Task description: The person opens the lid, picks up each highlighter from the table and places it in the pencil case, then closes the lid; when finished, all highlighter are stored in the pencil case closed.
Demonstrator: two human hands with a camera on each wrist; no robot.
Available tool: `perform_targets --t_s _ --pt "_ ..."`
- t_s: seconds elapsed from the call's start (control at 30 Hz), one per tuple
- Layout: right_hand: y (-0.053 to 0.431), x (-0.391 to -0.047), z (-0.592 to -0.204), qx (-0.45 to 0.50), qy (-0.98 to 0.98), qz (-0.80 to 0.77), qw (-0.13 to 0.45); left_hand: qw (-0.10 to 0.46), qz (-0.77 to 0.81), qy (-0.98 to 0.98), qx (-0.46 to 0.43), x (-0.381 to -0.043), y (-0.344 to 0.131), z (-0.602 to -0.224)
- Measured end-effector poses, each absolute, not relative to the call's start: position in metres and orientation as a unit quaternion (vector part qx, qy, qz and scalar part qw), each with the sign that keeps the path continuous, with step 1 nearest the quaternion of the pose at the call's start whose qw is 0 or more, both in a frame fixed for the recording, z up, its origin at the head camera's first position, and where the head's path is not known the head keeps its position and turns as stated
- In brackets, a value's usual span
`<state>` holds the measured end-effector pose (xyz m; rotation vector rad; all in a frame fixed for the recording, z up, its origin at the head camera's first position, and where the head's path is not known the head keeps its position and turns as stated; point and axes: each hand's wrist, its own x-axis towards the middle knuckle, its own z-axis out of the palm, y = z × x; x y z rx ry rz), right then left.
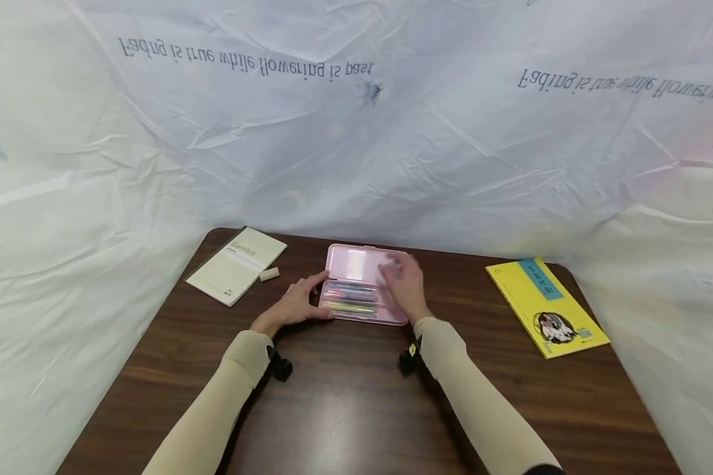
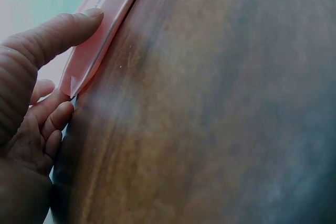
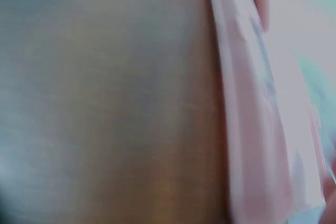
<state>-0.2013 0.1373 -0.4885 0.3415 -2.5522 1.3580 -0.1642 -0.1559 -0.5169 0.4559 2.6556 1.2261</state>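
A pink pencil case (image 1: 395,316) lies unfolded on the table, its lid (image 1: 356,265) tipped back behind the tray. Several pens (image 1: 352,297) in different colours lie side by side in the tray. At the case's left end my left hand (image 1: 294,302) grips it; in the left wrist view the thumb (image 2: 79,27) lies on the pink wall and the fingers bend around the corner. Over the right part of the case hovers my right hand (image 1: 405,285), blurred by motion, fingers loosely bent with nothing visible in them. In the right wrist view its fingers barely show.
Left of the case are a cream notebook (image 1: 237,264) and a small pale eraser (image 1: 269,274). A yellow booklet (image 1: 546,307) with a blue label lies at the table's right. White printed sheeting (image 1: 344,152) hangs behind the dark wooden table (image 1: 333,396).
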Motion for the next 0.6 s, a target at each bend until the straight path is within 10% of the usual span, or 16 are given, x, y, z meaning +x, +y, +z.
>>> perform_targets --t_s 0.3,0.6 --pt "0.153 -0.224 -0.472 -0.029 -0.858 0.511 0.031 0.07 0.447 0.877 0.161 -0.167 -0.152 -0.519" --pt "0.166 -0.206 -0.475 0.014 -0.855 0.514 0.065 0.078 0.448 0.879 0.144 -0.165 -0.149 -0.52"
